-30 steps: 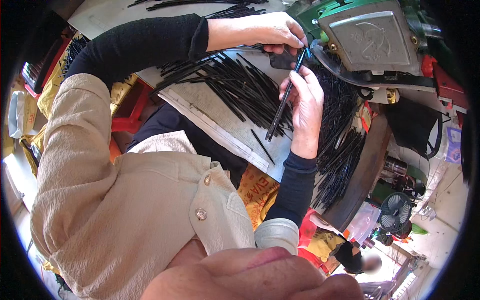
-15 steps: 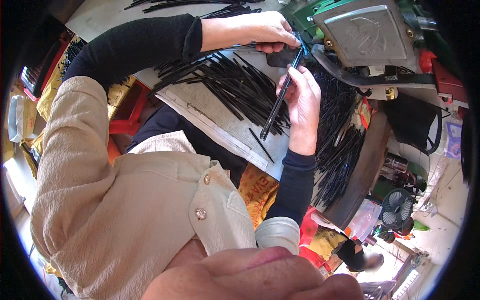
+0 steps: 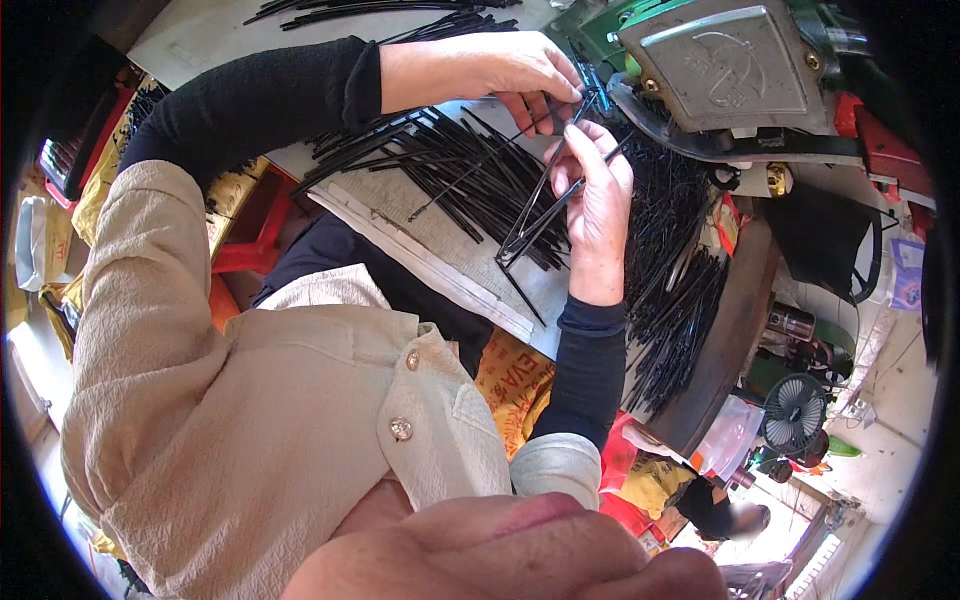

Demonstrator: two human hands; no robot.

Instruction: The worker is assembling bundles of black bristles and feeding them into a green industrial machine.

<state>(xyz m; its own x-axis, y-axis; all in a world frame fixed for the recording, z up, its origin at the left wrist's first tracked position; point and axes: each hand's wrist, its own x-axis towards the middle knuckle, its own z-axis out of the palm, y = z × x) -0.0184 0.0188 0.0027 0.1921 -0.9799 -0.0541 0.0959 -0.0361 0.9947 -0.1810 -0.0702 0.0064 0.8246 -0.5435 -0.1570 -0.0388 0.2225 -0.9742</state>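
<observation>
Near the top centre of the frame the left hand reached in from the upper left, its black sleeve running back toward the shoulder. Its fingers were curled narrow, pinching the upper end of a thin black strip just below the grey metal machine. The right hand rose from the lower centre, palm toward the camera, and its fingers were closed on the same few strips near their top — so both hands met at almost one spot, touching or very nearly so.

The held strips ran down and to the left from the fingers, converging at a point in the middle of the frame over a pale woven mat. How many strips were in the grip could not be told; at least two or three showed as separate lines.

On the mat, left of the hands, lay a loose heap of black strips, mostly pointing toward the upper left. A second, denser pile spread right of the right wrist, across the dark edge of the table. More strips lay along the top edge of the frame.

The person wore a beige buttoned jacket — it filled the lower left. A small fan stood at lower right, and a red stool showed at left beneath the left arm.
</observation>
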